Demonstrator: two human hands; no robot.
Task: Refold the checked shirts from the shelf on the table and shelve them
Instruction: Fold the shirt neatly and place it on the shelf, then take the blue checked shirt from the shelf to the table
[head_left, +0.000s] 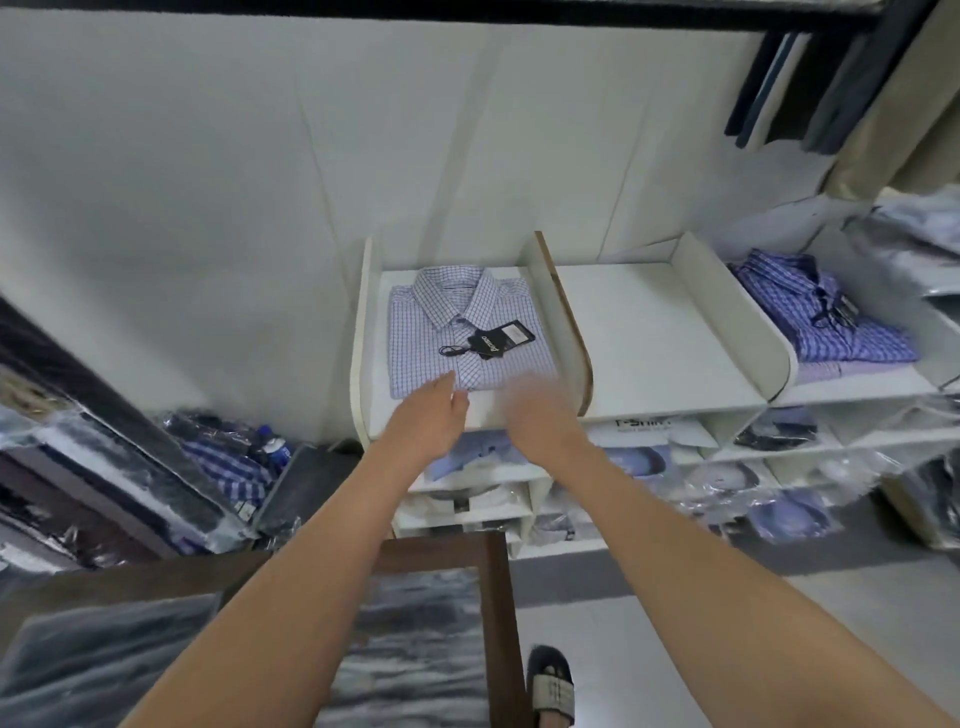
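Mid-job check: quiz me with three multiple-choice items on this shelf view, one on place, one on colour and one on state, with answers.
1. Which compartment of the top shelf holds the light checked shirt? A left; B middle; C right.
2. Its hang tag is: A red; B black; C yellow.
3. That shirt is: A hanging; B crumpled; C folded flat.

Answers: 1 A, it lies beside the shelf's left end wall. 2 B, a black card on a dark cord. 3 C, a neat rectangle with the collar toward the wall.
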